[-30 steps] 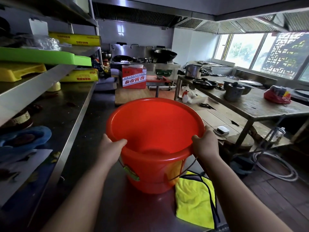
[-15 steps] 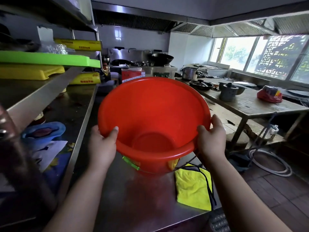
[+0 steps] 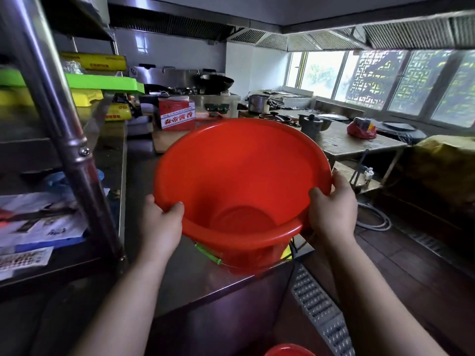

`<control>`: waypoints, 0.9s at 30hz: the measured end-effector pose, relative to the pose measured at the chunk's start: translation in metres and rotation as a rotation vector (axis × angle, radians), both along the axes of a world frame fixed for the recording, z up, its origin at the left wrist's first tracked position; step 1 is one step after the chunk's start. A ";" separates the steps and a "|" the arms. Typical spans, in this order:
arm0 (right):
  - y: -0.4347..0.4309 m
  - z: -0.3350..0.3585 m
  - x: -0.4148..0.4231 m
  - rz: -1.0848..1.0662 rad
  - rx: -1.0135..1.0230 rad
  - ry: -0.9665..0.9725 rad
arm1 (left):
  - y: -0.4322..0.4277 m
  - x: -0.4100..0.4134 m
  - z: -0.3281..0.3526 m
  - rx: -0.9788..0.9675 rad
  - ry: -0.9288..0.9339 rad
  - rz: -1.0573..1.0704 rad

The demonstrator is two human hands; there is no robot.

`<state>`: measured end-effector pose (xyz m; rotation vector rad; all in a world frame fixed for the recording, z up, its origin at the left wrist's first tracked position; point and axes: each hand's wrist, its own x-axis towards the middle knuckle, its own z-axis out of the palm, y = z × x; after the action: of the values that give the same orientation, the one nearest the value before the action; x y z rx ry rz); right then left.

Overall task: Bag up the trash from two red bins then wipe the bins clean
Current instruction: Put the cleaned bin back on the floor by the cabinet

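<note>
My left hand [image 3: 160, 227] and right hand [image 3: 332, 214] each grip the rim of the empty red bin [image 3: 241, 181], thumbs inside, tilting it toward me over the near end of the steel counter [image 3: 185, 278]. Best, I judge, to carry it evenly, clear of the shelf post [image 3: 64, 129] at left.

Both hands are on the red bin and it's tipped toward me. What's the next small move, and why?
Probably set the red bin down level on the steel counter. Left hand and right hand both grip its rim, no trash shows inside, and the yellow cloth peeking from under it needs a free hand.
</note>
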<state>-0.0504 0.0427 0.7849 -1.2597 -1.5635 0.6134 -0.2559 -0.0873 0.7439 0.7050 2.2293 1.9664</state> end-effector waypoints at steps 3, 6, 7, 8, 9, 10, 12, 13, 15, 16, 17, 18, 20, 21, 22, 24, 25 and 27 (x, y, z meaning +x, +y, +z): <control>-0.015 -0.002 0.025 -0.025 -0.023 -0.005 | -0.016 0.014 -0.005 -0.017 -0.006 -0.034; -0.027 -0.011 0.046 -0.031 -0.040 -0.003 | -0.032 0.030 -0.010 -0.043 0.004 -0.035; -0.030 -0.014 0.051 -0.025 -0.033 -0.008 | -0.037 0.037 -0.011 -0.057 0.011 -0.027; -0.033 -0.018 0.056 -0.020 -0.028 -0.014 | -0.042 0.043 -0.012 -0.066 0.008 -0.022; -0.036 -0.023 0.061 -0.015 -0.031 -0.023 | -0.048 0.050 -0.013 -0.069 0.004 -0.018; -0.038 -0.027 0.065 -0.012 -0.044 -0.026 | -0.053 0.056 -0.014 -0.075 -0.001 -0.005; -0.040 -0.037 0.078 0.012 -0.068 -0.037 | -0.064 0.067 -0.019 -0.074 -0.007 0.022; -0.041 -0.041 0.085 0.025 -0.079 -0.048 | -0.071 0.073 -0.021 -0.065 -0.016 0.030; -0.040 -0.049 0.101 0.058 -0.120 -0.090 | -0.084 0.089 -0.027 -0.049 -0.031 0.059; -0.040 -0.053 0.110 0.074 -0.140 -0.119 | -0.091 0.099 -0.029 -0.045 -0.034 0.078; -0.041 -0.057 0.118 0.096 -0.152 -0.136 | -0.097 0.108 -0.033 -0.051 -0.036 0.098; -0.041 -0.063 0.125 0.121 -0.160 -0.146 | -0.105 0.118 -0.038 -0.059 -0.036 0.117; -0.045 -0.072 0.140 0.166 -0.179 -0.165 | -0.120 0.139 -0.046 -0.069 -0.038 0.152; -0.047 -0.076 0.147 0.190 -0.193 -0.172 | -0.128 0.150 -0.049 -0.075 -0.045 0.173; -0.049 -0.081 0.153 0.218 -0.208 -0.176 | -0.136 0.159 -0.054 -0.084 -0.060 0.196; -0.054 -0.093 0.164 0.263 -0.242 -0.184 | -0.151 0.176 -0.064 -0.104 -0.082 0.233; -0.056 -0.099 0.168 0.280 -0.255 -0.188 | -0.159 0.184 -0.069 -0.122 -0.095 0.251; -0.064 -0.111 0.174 0.305 -0.287 -0.176 | -0.176 0.198 -0.077 -0.153 -0.112 0.271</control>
<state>0.1235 -0.0209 0.6735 -1.3228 -1.8842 0.9709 -0.0575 -0.2629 0.6668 0.2798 2.4811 1.8597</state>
